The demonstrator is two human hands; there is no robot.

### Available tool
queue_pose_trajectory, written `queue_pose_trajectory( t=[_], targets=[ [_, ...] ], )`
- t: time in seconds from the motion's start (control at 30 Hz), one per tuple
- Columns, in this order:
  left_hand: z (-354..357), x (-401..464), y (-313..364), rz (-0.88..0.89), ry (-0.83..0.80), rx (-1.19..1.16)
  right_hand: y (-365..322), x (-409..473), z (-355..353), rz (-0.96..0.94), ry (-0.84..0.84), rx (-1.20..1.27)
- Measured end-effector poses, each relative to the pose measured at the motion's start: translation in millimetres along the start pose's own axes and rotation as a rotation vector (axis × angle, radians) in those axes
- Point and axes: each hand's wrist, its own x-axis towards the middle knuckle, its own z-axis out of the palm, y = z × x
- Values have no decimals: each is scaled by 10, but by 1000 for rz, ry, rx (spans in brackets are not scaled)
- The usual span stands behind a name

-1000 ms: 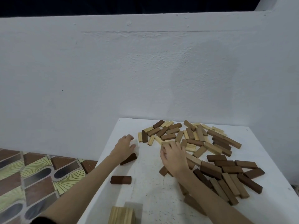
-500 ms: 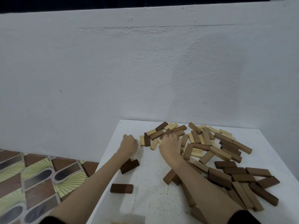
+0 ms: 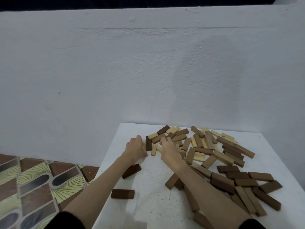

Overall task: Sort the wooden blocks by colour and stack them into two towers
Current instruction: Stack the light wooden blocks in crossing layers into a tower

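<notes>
Pale and brown wooden blocks lie in a loose pile across the back and right of the white table. My left hand is at the pile's left edge, fingers curled round a pale block whose edge shows at my fingers. My right hand lies on the pile beside it, fingers curled; a pale block's end sticks out by the thumb. Between my hands lie a dark block and a pale block. Two dark blocks lie apart under my left forearm.
A white wall stands right behind the table's far edge. Left of the table the patterned tile floor lies lower. Mostly brown blocks crowd the right side under and beside my right forearm.
Both hands have reached farther back to the pile's left edge. My left hand left the dark block it touched and closed at a pale one. The view tilted up, hiding the near pale stack.
</notes>
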Motion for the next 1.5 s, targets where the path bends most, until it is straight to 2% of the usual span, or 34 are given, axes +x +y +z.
queue_pose_trajectory(
  t=[0.1,0.2,0.27,0.37,0.43,0.47,0.53,0.6,0.77,0.87,0.97,1.1,1.3,1.5],
  targets=[
    [-42,-88,-72,5,38,-63,8,41,-6,28,-22,126],
    [-100,-210,-169,77,105,-312,-20,-25,-125,95,42,505],
    [-181,-317,-149,103,129,-362,-80,-142,-257,158,37,705],
    [-331,-502,23,143,120,-373,-155,-269,-321,371,-55,870],
    [-440,-688,201,190,75,-385,-182,-471,-406,585,-189,1118],
    [-487,-786,298,214,47,-402,-179,-597,-450,627,-256,1268],
    [-536,-996,492,266,-5,-440,-180,-890,-568,614,-333,1472],
    [-539,-1178,668,306,-27,-431,-112,-1182,-622,530,-378,1533],
    [-378,-1606,1008,364,-25,-422,173,-1666,-663,375,-311,1346],
    [-180,-1790,1113,373,0,-426,218,-1951,-772,436,-263,1312],
    [34,-1970,1176,310,-23,-461,324,-2207,-786,537,-217,1166],
    [300,-2176,1233,155,-146,-570,550,-2499,-657,535,-195,992],
    [620,-2309,1185,205,-133,-268,688,-2783,-523,436,-190,678],
    [739,-2270,1131,300,-75,-247,629,-2836,-491,246,-272,459]
  ],
)
